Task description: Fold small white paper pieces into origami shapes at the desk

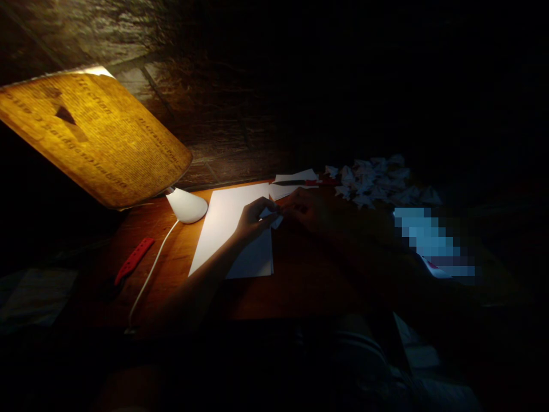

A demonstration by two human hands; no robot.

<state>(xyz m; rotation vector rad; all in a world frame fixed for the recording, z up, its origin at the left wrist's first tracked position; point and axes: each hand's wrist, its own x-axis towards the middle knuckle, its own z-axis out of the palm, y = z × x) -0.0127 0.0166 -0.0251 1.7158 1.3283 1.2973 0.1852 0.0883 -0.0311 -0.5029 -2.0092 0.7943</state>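
Observation:
In dim lamplight my left hand (254,219) and my right hand (305,207) meet over a wooden table (300,286). Both pinch a small folded piece of white paper (271,217) between their fingertips. Under the left hand lies a stack of white paper sheets (227,229). The right hand sits in shadow and its fingers are only partly visible. Just behind the hands lie more loose white sheets (295,177) with a dark pen-like thing across them.
A white lamp (186,205) with a newspaper shade (92,134) stands at the left; its cord (150,272) runs toward me. A red cutter (132,260) lies at the left. A heap of small folded paper pieces (377,180) sits at the back right.

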